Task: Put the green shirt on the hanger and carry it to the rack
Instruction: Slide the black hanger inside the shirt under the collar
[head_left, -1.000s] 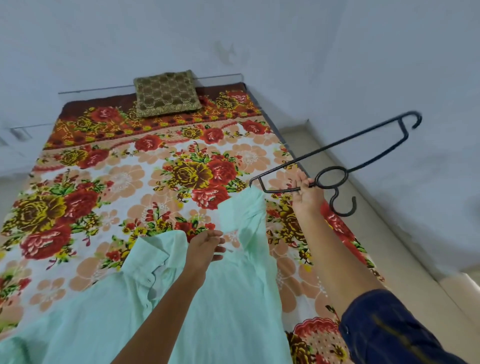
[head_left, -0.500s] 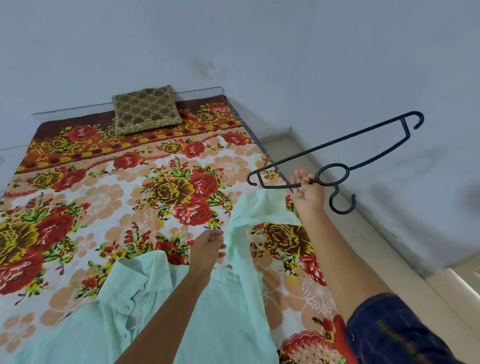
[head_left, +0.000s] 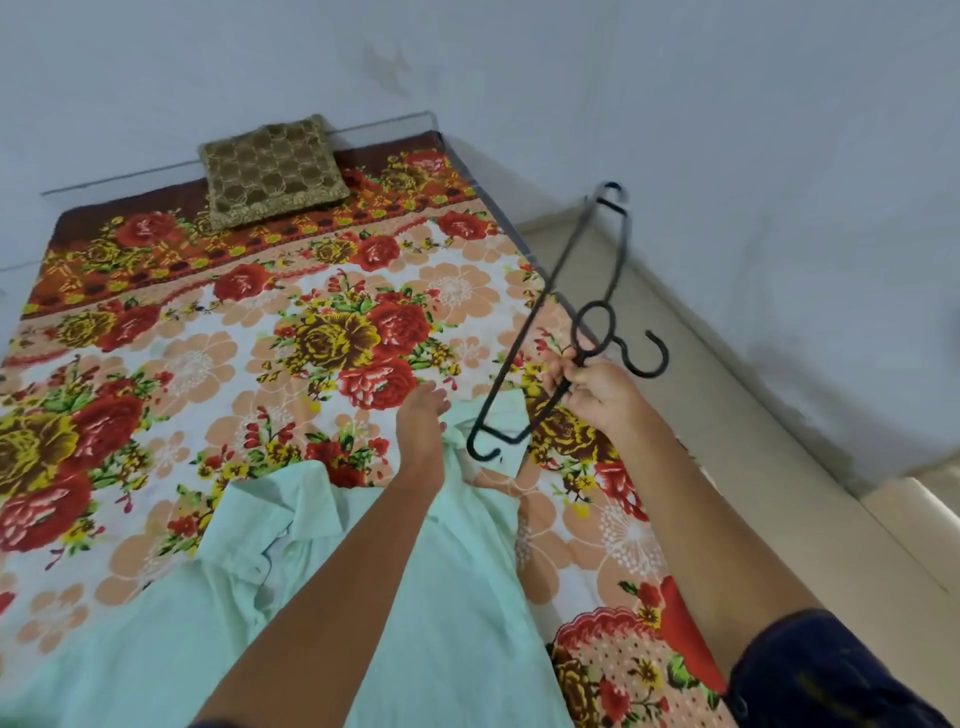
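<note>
Green shirt (head_left: 441, 597) lies spread on floral bedsheet (head_left: 156, 364), collar to left, near sleeve stretched toward far right. Left hand (head_left: 422, 415) rests on sleeve end, fingers extended; grip on cloth cannot be told. Right hand (head_left: 597, 389) closed around black hanger (head_left: 566, 332) near its ring, hanger tilted steeply, lower tip just above sleeve. Brown cushion (head_left: 272, 169) at far end of bed.
</note>
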